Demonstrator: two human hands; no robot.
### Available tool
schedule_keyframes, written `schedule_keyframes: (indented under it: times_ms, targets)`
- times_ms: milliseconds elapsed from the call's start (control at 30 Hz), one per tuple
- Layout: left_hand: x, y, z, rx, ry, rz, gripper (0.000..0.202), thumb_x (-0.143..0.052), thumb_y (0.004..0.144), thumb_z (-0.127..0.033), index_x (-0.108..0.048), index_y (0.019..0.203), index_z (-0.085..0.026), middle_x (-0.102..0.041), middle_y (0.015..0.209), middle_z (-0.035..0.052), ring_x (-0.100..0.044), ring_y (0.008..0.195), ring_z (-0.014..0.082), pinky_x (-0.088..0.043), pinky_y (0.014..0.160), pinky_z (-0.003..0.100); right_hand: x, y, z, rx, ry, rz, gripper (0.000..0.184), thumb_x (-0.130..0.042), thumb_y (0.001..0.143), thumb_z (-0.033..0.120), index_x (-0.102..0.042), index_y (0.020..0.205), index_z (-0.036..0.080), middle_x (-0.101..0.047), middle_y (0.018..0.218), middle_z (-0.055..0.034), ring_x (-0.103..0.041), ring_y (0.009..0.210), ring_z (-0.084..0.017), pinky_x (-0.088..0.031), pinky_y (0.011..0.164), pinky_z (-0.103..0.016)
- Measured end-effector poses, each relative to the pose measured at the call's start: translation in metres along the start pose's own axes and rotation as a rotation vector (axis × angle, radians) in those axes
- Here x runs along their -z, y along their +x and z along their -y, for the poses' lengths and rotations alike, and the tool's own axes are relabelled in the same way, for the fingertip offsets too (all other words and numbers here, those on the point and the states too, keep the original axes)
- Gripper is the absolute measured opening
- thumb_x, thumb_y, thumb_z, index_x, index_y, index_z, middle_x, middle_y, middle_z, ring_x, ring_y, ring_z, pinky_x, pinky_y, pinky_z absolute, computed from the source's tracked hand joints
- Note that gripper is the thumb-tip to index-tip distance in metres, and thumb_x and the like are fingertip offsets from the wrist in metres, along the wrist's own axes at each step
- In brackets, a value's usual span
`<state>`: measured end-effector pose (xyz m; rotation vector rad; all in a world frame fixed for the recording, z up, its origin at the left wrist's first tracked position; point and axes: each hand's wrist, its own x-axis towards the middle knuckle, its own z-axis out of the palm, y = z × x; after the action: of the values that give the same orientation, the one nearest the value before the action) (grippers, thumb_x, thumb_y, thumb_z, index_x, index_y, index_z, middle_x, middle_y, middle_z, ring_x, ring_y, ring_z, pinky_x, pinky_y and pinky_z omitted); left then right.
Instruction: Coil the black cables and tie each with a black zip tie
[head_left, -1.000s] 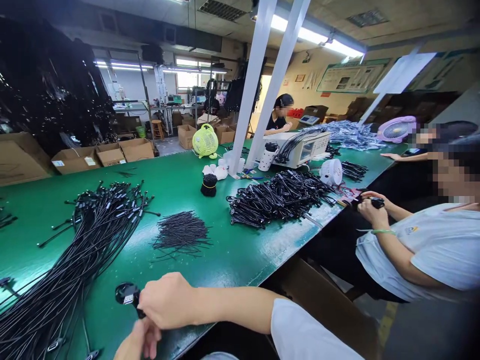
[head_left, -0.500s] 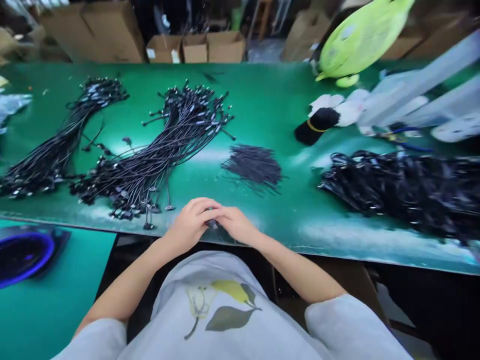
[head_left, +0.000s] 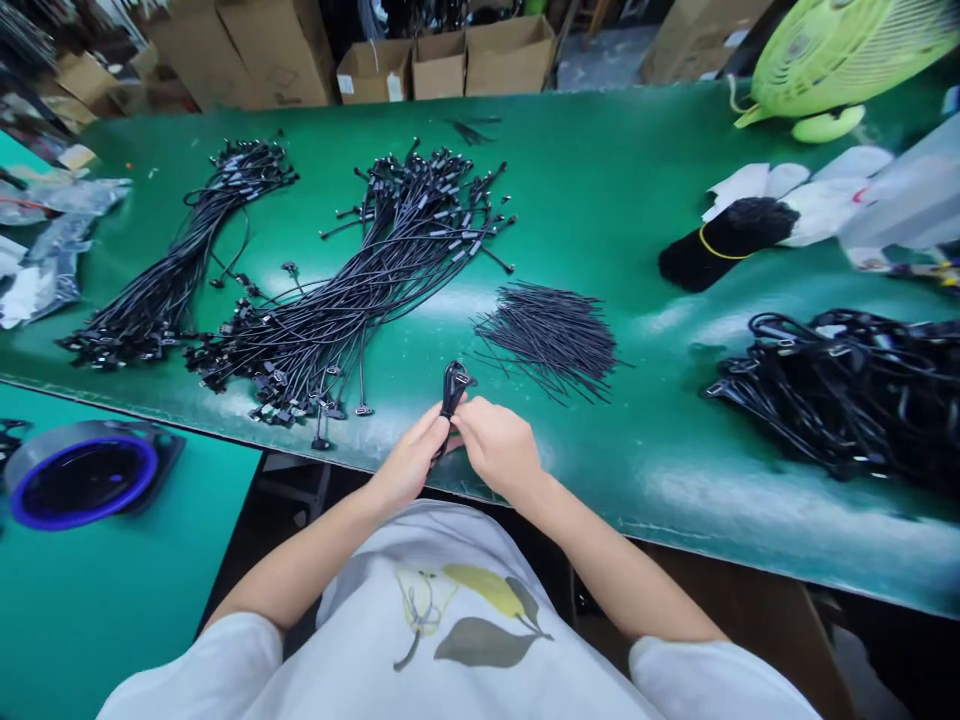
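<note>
A folded black cable [head_left: 453,385] stands up from between my hands above the front edge of the green table, with a connector end showing at its looped top. My left hand [head_left: 411,455] is closed around its lower part. My right hand [head_left: 499,445] presses its closed fingertips against the bundle's right side; what they pinch is hidden. Just beyond my right hand lies a pile of thin, short black ties [head_left: 551,335]. To the left, a large bunch of black cables [head_left: 352,275] with connectors is spread out, and a second bunch of cables [head_left: 191,250] lies farther left.
Coiled black cables [head_left: 840,390] are heaped at the right. Behind them lies a black bundle with a yellow band [head_left: 724,242], near a green fan [head_left: 847,60]. Plastic bags [head_left: 64,240] lie at the far left. A blue-rimmed round dish [head_left: 86,480] sits on the lower left surface.
My hands have turned, and the folded cable now stands out above them, where before it was mostly covered. The view has shifted left, so things on the table appear farther right.
</note>
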<state>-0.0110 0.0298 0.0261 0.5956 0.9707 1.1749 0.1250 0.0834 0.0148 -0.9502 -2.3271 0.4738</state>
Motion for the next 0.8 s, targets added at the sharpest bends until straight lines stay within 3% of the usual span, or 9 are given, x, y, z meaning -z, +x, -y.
schedule_keyframes:
  times_ms: [133,333,433,533,633,733,800]
  targets:
    - [-0.016,0.012,0.006,-0.051,-0.096,-0.037,0.045,-0.059,0.089,-0.044,-0.061,0.128,-0.023,-0.052,0.144,0.0079,-0.037,0.140,0.0255,-0.027,0.117,0.040,0.003,0.003,0.004,-0.218,0.215,0.024,0.036,-0.027,0.102,0.029,-0.052,0.079,0.019,-0.058,0.076,-0.0022,-0.055,0.070,-0.014,-0.039,0.065,-0.024]
    - [-0.025,0.031,0.008,0.058,-0.136,0.032,0.054,-0.047,0.090,-0.058,-0.062,0.128,-0.022,-0.052,0.144,0.0042,-0.032,0.143,0.0255,-0.022,0.119,0.039,0.009,0.001,0.003,-0.315,-0.001,0.088,0.027,-0.042,0.097,0.042,-0.051,0.101,0.017,-0.061,0.093,-0.0091,-0.060,0.086,-0.021,-0.045,0.068,-0.030]
    - [-0.025,0.040,0.015,0.058,-0.035,0.057,0.057,-0.047,0.089,-0.059,-0.058,0.131,-0.023,-0.047,0.148,0.0045,-0.032,0.143,0.0255,-0.024,0.118,0.040,0.003,-0.006,-0.005,-0.371,0.011,0.155,0.020,-0.037,0.098,0.029,-0.051,0.104,0.015,-0.064,0.090,-0.0083,-0.063,0.082,-0.020,-0.045,0.067,-0.029]
    - [-0.016,0.038,0.017,0.019,0.205,0.082,0.056,-0.054,0.089,-0.051,-0.050,0.138,-0.025,-0.042,0.152,0.0073,-0.040,0.138,0.0255,-0.030,0.114,0.042,0.008,-0.016,-0.030,-0.437,-0.074,0.119,0.023,-0.033,0.099,0.021,-0.053,0.108,0.013,-0.066,0.090,-0.0095,-0.064,0.084,-0.020,-0.045,0.072,-0.028]
    - [0.007,0.027,0.006,-0.052,0.565,0.063,0.051,-0.056,0.088,-0.048,-0.055,0.132,-0.022,-0.054,0.140,0.0111,-0.053,0.126,0.0251,-0.034,0.111,0.042,0.046,-0.030,-0.079,-0.589,-0.273,-0.004,0.025,-0.038,0.100,0.026,-0.055,0.112,0.012,-0.067,0.096,-0.0134,-0.064,0.087,-0.022,-0.044,0.074,-0.029]
    - [0.041,0.021,-0.009,-0.083,0.799,-0.066,0.043,-0.057,0.087,-0.050,-0.065,0.117,-0.020,-0.065,0.123,0.0089,-0.058,0.118,0.0252,-0.034,0.111,0.042,0.123,-0.052,-0.136,-0.814,-0.554,-0.226,0.030,-0.041,0.099,0.031,-0.054,0.119,0.011,-0.066,0.096,-0.0130,-0.062,0.081,-0.021,-0.040,0.071,-0.029]
    - [0.059,0.023,-0.014,-0.101,0.748,-0.199,0.043,-0.059,0.085,-0.051,-0.066,0.113,-0.021,-0.067,0.121,0.0073,-0.060,0.114,0.0254,-0.038,0.110,0.042,0.181,-0.069,-0.168,-0.929,-0.762,-0.418,0.037,-0.036,0.101,0.033,-0.052,0.124,0.010,-0.064,0.102,-0.0155,-0.060,0.086,-0.021,-0.038,0.074,-0.031]
